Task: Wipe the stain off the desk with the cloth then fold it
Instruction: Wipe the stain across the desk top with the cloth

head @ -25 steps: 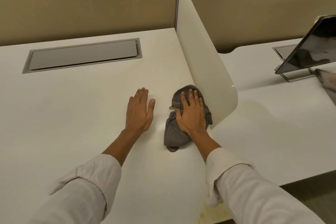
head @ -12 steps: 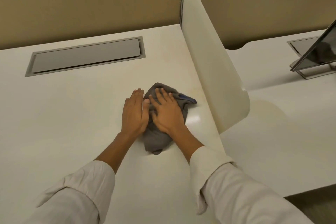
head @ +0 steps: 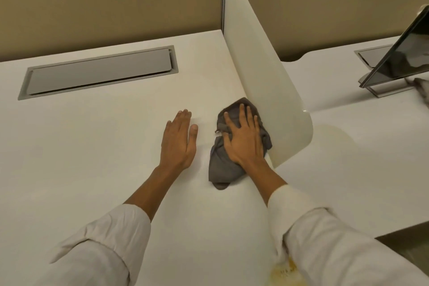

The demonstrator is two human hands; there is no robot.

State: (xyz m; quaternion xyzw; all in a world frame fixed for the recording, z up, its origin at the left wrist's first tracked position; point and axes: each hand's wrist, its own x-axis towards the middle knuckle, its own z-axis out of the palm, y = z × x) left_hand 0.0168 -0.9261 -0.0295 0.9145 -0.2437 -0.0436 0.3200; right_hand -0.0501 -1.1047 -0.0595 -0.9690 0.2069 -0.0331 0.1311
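Note:
A crumpled grey cloth [head: 220,169] lies on the white desk [head: 92,146], close against the foot of the divider panel. My right hand [head: 245,139] presses flat on top of the cloth with straight, spread fingers. My left hand [head: 178,141] rests flat on the bare desk a short way left of the cloth, fingers straight and together, not touching it. A yellowish stain [head: 284,269] shows on the desk at the near edge, beside my right sleeve.
A curved cream divider panel [head: 262,72] stands upright just right of the cloth. A grey cable-tray lid [head: 99,72] is set into the desk at the back left. On the neighbouring desk a tilted dark screen [head: 399,58] stands on a metal foot.
My right hand has slid the cloth to the right, away from my left hand and back against the divider. My left hand has stayed nearly in place.

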